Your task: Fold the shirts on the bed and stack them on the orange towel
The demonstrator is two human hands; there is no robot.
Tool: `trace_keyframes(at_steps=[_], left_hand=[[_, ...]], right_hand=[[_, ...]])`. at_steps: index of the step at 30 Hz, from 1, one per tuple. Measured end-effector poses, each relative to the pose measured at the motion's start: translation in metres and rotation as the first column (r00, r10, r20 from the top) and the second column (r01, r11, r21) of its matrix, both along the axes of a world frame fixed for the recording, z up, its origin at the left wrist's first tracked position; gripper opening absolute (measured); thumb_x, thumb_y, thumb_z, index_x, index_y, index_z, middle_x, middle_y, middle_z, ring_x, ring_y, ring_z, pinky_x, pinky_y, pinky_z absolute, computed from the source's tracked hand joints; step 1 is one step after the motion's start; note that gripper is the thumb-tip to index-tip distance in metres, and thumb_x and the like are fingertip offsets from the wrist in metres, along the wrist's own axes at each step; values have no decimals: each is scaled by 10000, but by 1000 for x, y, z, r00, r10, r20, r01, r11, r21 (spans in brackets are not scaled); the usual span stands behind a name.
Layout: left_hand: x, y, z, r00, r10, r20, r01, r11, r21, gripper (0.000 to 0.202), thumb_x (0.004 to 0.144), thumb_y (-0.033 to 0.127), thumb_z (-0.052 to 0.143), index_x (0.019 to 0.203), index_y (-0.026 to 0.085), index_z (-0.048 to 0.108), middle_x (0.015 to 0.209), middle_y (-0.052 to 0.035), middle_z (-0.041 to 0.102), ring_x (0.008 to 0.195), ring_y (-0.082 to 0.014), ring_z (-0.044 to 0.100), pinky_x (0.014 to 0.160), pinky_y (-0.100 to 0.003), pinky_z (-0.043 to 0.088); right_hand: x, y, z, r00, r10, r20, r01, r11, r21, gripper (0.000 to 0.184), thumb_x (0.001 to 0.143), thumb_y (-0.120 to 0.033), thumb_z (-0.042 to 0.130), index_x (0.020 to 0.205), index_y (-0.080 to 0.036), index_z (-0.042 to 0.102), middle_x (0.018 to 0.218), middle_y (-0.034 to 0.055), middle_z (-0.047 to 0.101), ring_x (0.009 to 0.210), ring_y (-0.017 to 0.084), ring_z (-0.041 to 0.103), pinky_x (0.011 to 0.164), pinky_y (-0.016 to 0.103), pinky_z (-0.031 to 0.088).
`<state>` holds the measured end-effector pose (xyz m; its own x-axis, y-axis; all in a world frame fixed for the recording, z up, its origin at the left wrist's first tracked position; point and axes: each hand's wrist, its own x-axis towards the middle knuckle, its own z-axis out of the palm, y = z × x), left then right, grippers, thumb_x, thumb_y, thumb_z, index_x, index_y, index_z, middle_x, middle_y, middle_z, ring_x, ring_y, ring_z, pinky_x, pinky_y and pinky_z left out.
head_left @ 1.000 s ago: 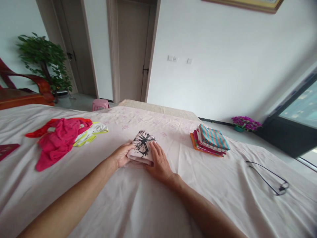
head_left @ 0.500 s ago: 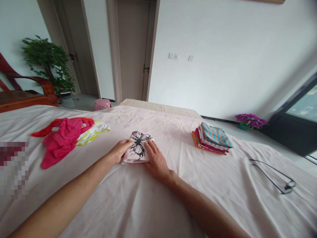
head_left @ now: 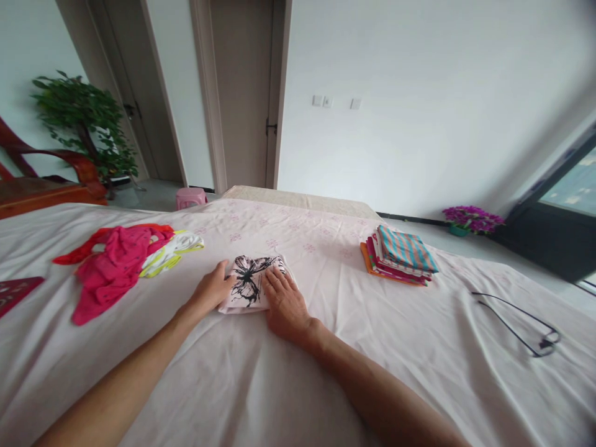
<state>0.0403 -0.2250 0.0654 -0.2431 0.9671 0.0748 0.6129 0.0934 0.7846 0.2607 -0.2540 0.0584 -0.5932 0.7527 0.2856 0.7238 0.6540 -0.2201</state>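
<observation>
In the head view, a pale pink folded garment (head_left: 251,297) with a black butterfly-like print lies in front of me on the sheet. My right hand (head_left: 285,304) rests flat on its right side, fingers stretched over the print. At the left edge, my left hand (head_left: 213,287) touches the cloth with its fingers apart; part of the hand's underside is hidden.
To the left lies a loose heap of pink, red and white clothes (head_left: 114,261), with a dark red item (head_left: 21,293) beyond it. On the right are a stack of folded clothes (head_left: 403,251) and black-framed glasses (head_left: 521,320).
The folded garment now sits slightly further left and lies flatter. My left hand has loosened from its edge, and my right hand has spread over the right side. The view has shifted a little.
</observation>
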Motion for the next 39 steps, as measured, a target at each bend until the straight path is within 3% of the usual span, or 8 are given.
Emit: trace_keyframes(at_steps=[4, 10, 17, 23, 27, 30, 35, 39], left_hand=[[23, -7, 13, 920, -42, -390, 152, 955, 256, 475, 895, 232, 419, 1348, 128, 521, 1362, -184, 584, 1299, -300, 521, 1132, -429, 347], [60, -1, 6, 859, -304, -411, 421, 877, 231, 457, 939, 263, 355, 1336, 161, 557, 1414, -145, 564, 1349, -264, 477, 1185, -422, 293], [46, 4, -27, 778, -202, -595, 304, 950, 75, 532, 925, 269, 401, 1442, 175, 482, 1546, -176, 418, 1437, -368, 346, 1153, -596, 230], [29, 7, -33, 741, -152, -654, 254, 965, 63, 538, 980, 401, 325, 1458, 203, 472, 1559, -166, 403, 1445, -366, 336, 1113, -602, 297], [27, 9, -37, 737, -120, -665, 248, 964, 101, 538, 977, 435, 354, 1440, 203, 497, 1532, -176, 441, 1419, -355, 377, 1110, -580, 317], [26, 8, -39, 734, -105, -671, 238, 965, 110, 548, 975, 465, 364, 1449, 217, 484, 1531, -162, 447, 1412, -341, 390, 1115, -557, 325], [29, 1, -33, 704, -65, -708, 214, 969, 123, 581, 979, 459, 343, 1463, 166, 471, 1542, -190, 419, 1438, -390, 337, 1124, -586, 297], [35, -6, -23, 701, -61, -711, 330, 911, 247, 564, 976, 414, 371, 1482, 176, 447, 1587, -148, 359, 1499, -342, 224, 1198, -555, 174]], right_hand=[[4, -1, 13, 999, -23, -28, 19, 993, -115, 800, 767, -252, 559, 1525, -92, 359, 1613, 125, 268, 1512, 284, 146, 1238, 462, 110], [-2, 19, 33, 956, -176, -233, 146, 979, -143, 576, 892, -183, 372, 1458, -109, 456, 1526, 121, 442, 1450, 237, 332, 1199, 442, 260], [-17, 33, 3, 988, -103, -118, 101, 995, -28, 511, 999, -383, 427, 1455, -156, 475, 1546, 138, 403, 1482, 311, 250, 1194, 547, 214], [-15, 38, -9, 986, -80, -143, 82, 997, 9, 542, 1000, -409, 435, 1463, -129, 462, 1552, 157, 388, 1491, 310, 222, 1203, 533, 205], [-5, 45, -13, 964, 1, -265, -23, 997, -80, 504, 981, -373, 480, 1448, -184, 488, 1544, 113, 416, 1494, 275, 220, 1204, 524, 225], [13, 52, -18, 860, -69, -505, -60, 970, -234, 492, 980, -402, 453, 1429, -211, 512, 1528, 80, 445, 1451, 222, 327, 1195, 450, 278], [41, 65, -19, 530, -397, -750, -16, 879, -476, 421, 907, -432, 504, 1225, -208, 668, 1231, 64, 679, 1151, 210, 607, 1046, 413, 445], [51, 70, -10, 550, -445, -707, 65, 867, -495, 337, 879, -389, 545, 1122, -222, 709, 1032, 41, 720, 998, 212, 650, 970, 418, 488]])
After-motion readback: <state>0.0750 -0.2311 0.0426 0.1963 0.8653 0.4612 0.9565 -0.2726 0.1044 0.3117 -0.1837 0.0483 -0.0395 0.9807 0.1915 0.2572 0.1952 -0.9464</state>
